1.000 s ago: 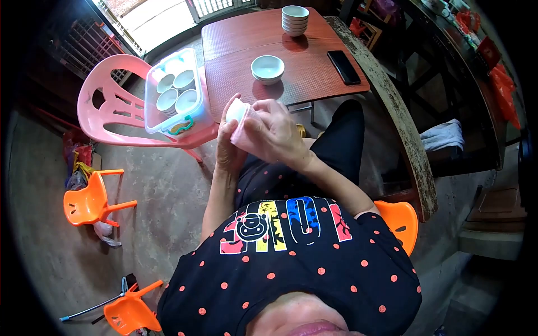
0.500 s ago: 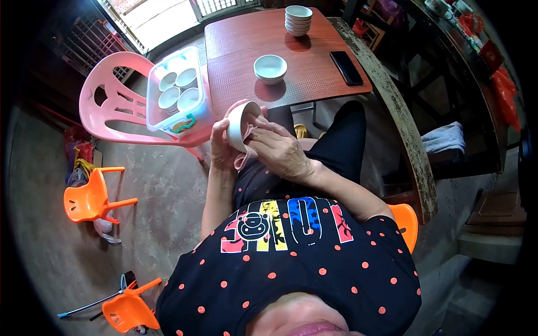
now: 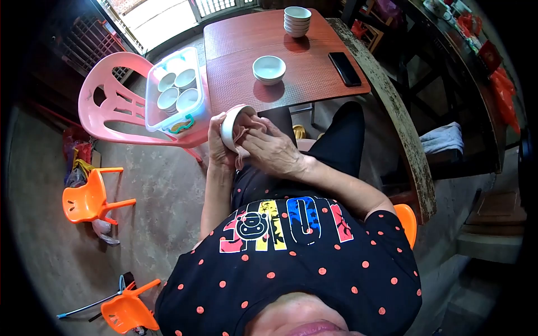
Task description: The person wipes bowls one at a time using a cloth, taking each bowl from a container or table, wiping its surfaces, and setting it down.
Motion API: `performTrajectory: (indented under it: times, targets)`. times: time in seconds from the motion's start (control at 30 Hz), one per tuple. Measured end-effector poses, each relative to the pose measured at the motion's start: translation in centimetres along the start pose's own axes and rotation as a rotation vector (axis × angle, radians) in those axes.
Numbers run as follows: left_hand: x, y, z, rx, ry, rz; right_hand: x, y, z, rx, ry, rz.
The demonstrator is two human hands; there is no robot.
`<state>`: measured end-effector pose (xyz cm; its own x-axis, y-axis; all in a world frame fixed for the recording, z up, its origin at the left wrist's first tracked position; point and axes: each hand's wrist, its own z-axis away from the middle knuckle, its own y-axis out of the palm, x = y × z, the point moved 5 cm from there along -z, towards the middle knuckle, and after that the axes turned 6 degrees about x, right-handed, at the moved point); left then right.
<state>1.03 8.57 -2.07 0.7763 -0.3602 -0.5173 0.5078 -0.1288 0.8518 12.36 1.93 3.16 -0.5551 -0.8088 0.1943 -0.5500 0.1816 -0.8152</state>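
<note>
My left hand (image 3: 220,147) grips a white bowl (image 3: 227,130) from its outer side, the bowl tipped over with its mouth toward the right. Fingers of my right hand (image 3: 278,152) press a pink cloth (image 3: 241,137) into the bowl, and part of the cloth hangs below the rim. Both hands are above my lap, just short of the table edge. On the table (image 3: 235,61) ahead stands another white bowl (image 3: 269,69), upright; whether it is a single bowl or two nested is hard to tell. Farther back is a stack of white bowls (image 3: 297,23).
A clear plastic box (image 3: 196,120) holding several white bowls sits on a pink chair (image 3: 106,120) at the left. A black phone (image 3: 344,69) lies near the table's right edge, beside a worn wooden bench (image 3: 386,84). Orange stools (image 3: 89,197) stand on the floor at left.
The bowl has shifted slightly left and turned so more of its inside faces me. My right hand has moved a little with the cloth inside it.
</note>
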Motion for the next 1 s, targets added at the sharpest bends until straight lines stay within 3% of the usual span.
performTrajectory:
  times: [0.03,0.1,0.17,0.27,0.4,0.5,0.57,0.63,0.7,0.77,0.8,0.83,0.9,0.93,1.0]
  targets:
    - [0.0,1.2,0.5,-0.008,0.003,0.016,0.2,-0.2,-0.2,-0.011,0.014,-0.025]
    - [0.0,2.3,1.4,-0.027,0.006,0.042,-0.4,1.4,0.3,0.150,0.151,-0.411]
    - [0.9,-1.2,0.1,0.007,0.018,0.017,0.3,0.5,-0.5,-0.002,0.113,-0.481]
    - [0.6,2.0,0.8,0.004,-0.074,0.038,0.0,1.3,-0.7,0.392,0.057,-0.172]
    - [0.1,0.7,0.1,0.063,-0.059,0.029,-0.6,1.0,-0.6,0.090,0.001,0.037]
    - [0.3,-0.9,-0.4,-0.008,-0.049,0.029,-0.3,1.4,-0.4,0.141,0.063,-0.105]
    - [0.6,-0.7,-0.2,-0.035,-0.020,0.005,-0.4,1.8,-0.2,0.191,0.095,-0.480]
    - [0.4,0.3,0.2,-0.001,0.023,-0.082,-1.5,2.2,0.5,0.224,0.581,-1.180]
    - [0.3,1.0,0.2,-0.005,0.157,-0.134,-1.4,1.6,-0.3,-0.065,0.692,-1.752]
    - [0.3,1.9,0.5,0.075,0.095,-0.112,-1.6,1.6,0.0,0.050,0.618,-1.499]
    - [0.0,1.8,0.5,0.080,0.077,-0.138,-1.3,1.1,0.2,0.222,0.612,-1.301]
    - [-0.2,1.9,0.5,0.084,0.055,-0.166,-0.6,0.1,-0.6,0.107,0.315,-0.896]
    - [-0.3,1.3,0.1,0.054,0.064,-0.171,0.8,-1.1,-1.0,0.191,0.138,-0.091]
    - [-0.2,0.6,0.0,0.043,0.046,-0.177,0.9,-1.1,-0.7,0.116,0.083,-0.003]
    - [-0.2,0.6,0.0,0.032,0.056,-0.202,0.5,-0.7,-0.7,-0.031,0.067,-0.164]
